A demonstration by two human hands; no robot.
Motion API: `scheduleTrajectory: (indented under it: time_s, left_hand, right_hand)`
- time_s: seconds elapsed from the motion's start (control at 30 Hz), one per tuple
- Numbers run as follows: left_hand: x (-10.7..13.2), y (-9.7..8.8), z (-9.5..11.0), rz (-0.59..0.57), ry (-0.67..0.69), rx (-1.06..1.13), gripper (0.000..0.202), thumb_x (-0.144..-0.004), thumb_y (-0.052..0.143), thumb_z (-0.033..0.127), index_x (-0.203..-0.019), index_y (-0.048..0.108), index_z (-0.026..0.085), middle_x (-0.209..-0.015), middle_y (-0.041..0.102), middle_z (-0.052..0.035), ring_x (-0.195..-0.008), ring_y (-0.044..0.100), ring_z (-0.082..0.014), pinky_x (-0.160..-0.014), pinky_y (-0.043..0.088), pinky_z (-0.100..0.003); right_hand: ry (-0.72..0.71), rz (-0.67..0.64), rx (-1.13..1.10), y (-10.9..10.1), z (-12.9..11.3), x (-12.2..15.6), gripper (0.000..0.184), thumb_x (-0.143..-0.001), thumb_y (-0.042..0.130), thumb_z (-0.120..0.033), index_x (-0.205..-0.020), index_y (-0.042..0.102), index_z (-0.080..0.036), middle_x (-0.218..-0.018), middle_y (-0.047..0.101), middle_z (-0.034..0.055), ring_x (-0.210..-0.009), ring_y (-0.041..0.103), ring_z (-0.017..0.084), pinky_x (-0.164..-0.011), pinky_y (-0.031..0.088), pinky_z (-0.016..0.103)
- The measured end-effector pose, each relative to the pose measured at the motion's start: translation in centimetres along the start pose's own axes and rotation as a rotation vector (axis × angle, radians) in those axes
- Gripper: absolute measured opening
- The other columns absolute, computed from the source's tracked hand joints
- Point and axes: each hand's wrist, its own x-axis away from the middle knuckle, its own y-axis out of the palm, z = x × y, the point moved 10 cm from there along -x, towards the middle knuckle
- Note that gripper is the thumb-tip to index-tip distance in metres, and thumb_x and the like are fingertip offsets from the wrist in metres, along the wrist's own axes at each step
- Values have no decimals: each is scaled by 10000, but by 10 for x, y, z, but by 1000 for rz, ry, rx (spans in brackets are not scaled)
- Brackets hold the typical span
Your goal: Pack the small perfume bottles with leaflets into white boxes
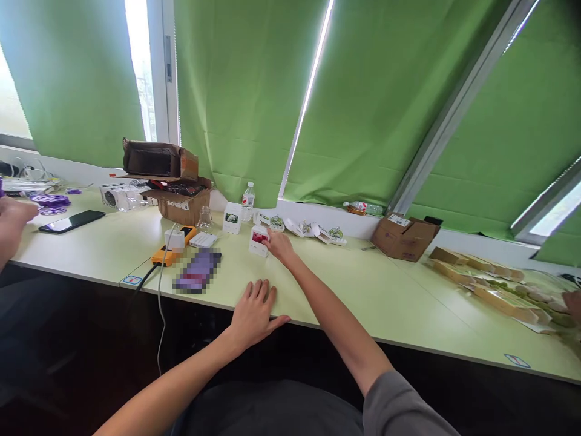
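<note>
My left hand [253,313] lies flat on the front edge of the table, fingers spread and nothing in it. Reaching forward, my right hand [280,247] grips the right side of a small white box [258,242] with a red flower picture. Part of that box is hidden by the fingers. Just behind it stands another white box [232,219] with a white flower picture, next to a clear plastic bottle [247,203]. Opened white packaging [302,228] with clear glass-like pieces lies beyond my right hand.
To the left are a blurred-out phone [198,270], an orange power strip [173,251] with a white charger and cable, a glass flask [205,219] and stacked cardboard boxes [179,209]. Another person's hand [13,224] shows at far left. A cardboard carton [402,237] stands on the right.
</note>
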Motion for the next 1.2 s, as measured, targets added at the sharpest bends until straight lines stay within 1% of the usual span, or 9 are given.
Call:
scheduleTrajectory:
  time_s: [0.13,0.27,0.47,0.6,0.73,0.9,1.03,1.2]
  left_hand:
    - [-1,2,-2,7,-9,-12,683,-884,374,664,-1301,540,149,-1369,526,-198,-1275,472,-362,-1063,337,-555]
    - [-2,5,-3,17,-11,-16,705,-868,394,676,-1304,538,141,-1366,524,-208,-1264,479,-372,-1048,349,-566]
    - [-4,9,-4,-11,-4,-14,742,-848,384,711,-1321,525,158,-1364,522,-209,-1263,474,-387,-1046,338,-593]
    - [-5,13,-6,-33,-19,-6,751,-850,383,708,-1327,519,144,-1378,510,-210,-1277,461,-390,-1060,324,-595]
    - [-5,16,-9,-48,-34,21,795,-839,380,726,-1335,512,119,-1389,498,-222,-1296,443,-394,-1068,322,-593]
    - [-6,14,-10,-53,-36,53,782,-854,360,714,-1337,515,118,-1378,510,-221,-1301,439,-398,-1060,330,-603]
    - [-7,15,-11,-60,-37,53,775,-861,352,705,-1314,541,106,-1354,529,-227,-1299,442,-401,-1064,329,-594]
    - [-7,15,-9,-50,-10,27,760,-865,402,671,-1347,514,93,-1356,524,-226,-1308,428,-390,-1064,328,-585]
  right_hand:
    - [20,-1,-19,9,-18,-24,485,-948,514,-365,-1352,435,-109,-1121,663,191,-1067,624,291,-850,448,342]
    - [27,-32,-43,16,-31,-45,510,-950,514,-353,-1391,399,-126,-1130,661,188,-1091,615,294,-853,452,348]
    - [23,-20,-38,24,-47,-72,461,-947,512,-353,-1333,454,-107,-1129,663,197,-1079,617,302,-867,454,351]
    - [27,2,-33,31,-55,-91,474,-951,501,-359,-1334,443,-86,-1141,657,207,-1081,616,300,-855,463,350]
    - [29,-13,-49,39,-63,-109,466,-959,478,-314,-1352,431,-67,-1144,652,215,-1077,621,298,-855,465,347]
    - [52,3,-85,43,-68,-121,580,-952,488,-316,-1440,324,-49,-1147,643,223,-1071,620,324,-856,469,372]
    - [65,12,-116,45,-71,-126,627,-951,500,-341,-1444,294,-14,-1156,632,240,-1093,606,322,-880,465,375]
    - [83,36,-178,48,-78,-136,640,-943,521,-337,-1455,285,-35,-1178,626,225,-1114,596,314,-888,469,372]
